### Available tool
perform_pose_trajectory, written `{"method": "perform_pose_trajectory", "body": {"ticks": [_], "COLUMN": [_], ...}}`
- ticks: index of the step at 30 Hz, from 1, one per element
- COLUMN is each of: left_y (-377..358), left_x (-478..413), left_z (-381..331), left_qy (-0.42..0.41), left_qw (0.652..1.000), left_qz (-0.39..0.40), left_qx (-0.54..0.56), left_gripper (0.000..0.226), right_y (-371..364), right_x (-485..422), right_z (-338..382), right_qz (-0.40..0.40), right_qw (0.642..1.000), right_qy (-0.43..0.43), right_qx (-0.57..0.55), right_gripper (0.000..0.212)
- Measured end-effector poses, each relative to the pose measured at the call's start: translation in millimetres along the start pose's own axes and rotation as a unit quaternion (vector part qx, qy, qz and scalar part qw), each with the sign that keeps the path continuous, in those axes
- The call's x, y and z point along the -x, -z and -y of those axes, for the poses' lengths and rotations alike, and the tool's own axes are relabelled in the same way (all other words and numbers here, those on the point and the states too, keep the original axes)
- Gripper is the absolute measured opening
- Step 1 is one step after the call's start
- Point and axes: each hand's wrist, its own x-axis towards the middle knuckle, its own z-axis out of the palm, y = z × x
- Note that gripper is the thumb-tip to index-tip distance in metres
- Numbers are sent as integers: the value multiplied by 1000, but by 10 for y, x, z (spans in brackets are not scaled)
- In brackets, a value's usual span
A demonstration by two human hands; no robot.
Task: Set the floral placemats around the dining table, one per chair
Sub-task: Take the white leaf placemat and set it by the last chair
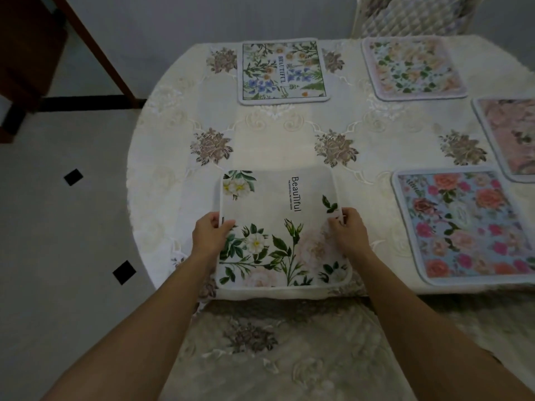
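A white floral placemat [278, 204] printed "Beautiful" lies at the near edge of the dining table [179, 125]. My left hand [210, 235] pinches its left edge and my right hand [348, 230] pinches its right edge. Several other floral placemats lie on the table: one with blue flowers [282, 71] at the far side, a pale pink one [412, 68] beside it, a pink one [509, 134] at the right edge of view, and a bright rose one [469, 227] at the near right.
A quilted chair back [411, 15] stands behind the far side of the table. The cream embroidered tablecloth hangs over the near edge [275, 342]. Dark wooden furniture [31, 53] stands at the upper left on a tiled floor [58, 227].
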Motion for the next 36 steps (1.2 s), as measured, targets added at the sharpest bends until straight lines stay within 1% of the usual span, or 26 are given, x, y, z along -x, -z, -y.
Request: {"method": "perform_pose_trajectory", "body": {"ticks": [5,12,17,22,24,25,27,28,29,31,32,34,36], "left_y": [-34,-55,-38,-33,-24,-18,-40,-85,-164,-410,-552,-755,-770], "left_x": [53,133,101,70,63,68,101,116,122,96,64,-13,-83], "left_z": [55,104,70,88,125,149,171,160,137,121,135,207,298], "left_qy": [9,-12,-35,-88,-114,-129,-163,-191,-228,-311,-340,-366,-365], "left_qw": [1000,996,991,976,960,949,916,900,887,860,844,811,796], "left_qz": [-21,-43,-51,-47,-54,-65,-97,-108,-105,-51,-12,38,44], "left_qx": [-20,-76,-119,-193,-249,-282,-353,-376,-387,-401,-415,-456,-481], "left_gripper": [20,17,22,27,34,41,55,57,58,62,63,61,61], "right_y": [-11,-43,-18,17,4,-6,-70,-149,-263,-577,-746,-996,-1021], "right_x": [-46,13,14,10,6,13,45,72,93,111,109,91,53], "right_z": [-106,-171,-167,-209,-234,-248,-267,-248,-198,-94,-52,-29,-105], "right_qz": [7,-3,-2,-18,-31,-52,-110,-126,-122,-74,-37,28,42], "right_qw": [1000,999,999,998,997,993,969,952,936,906,893,874,862], "right_qy": [-21,-35,-33,-24,-13,8,96,152,206,301,330,346,335], "right_qx": [14,11,31,52,76,107,198,235,259,287,304,340,378], "right_gripper": [27,28,26,29,34,37,40,41,42,45,48,56,62]}}
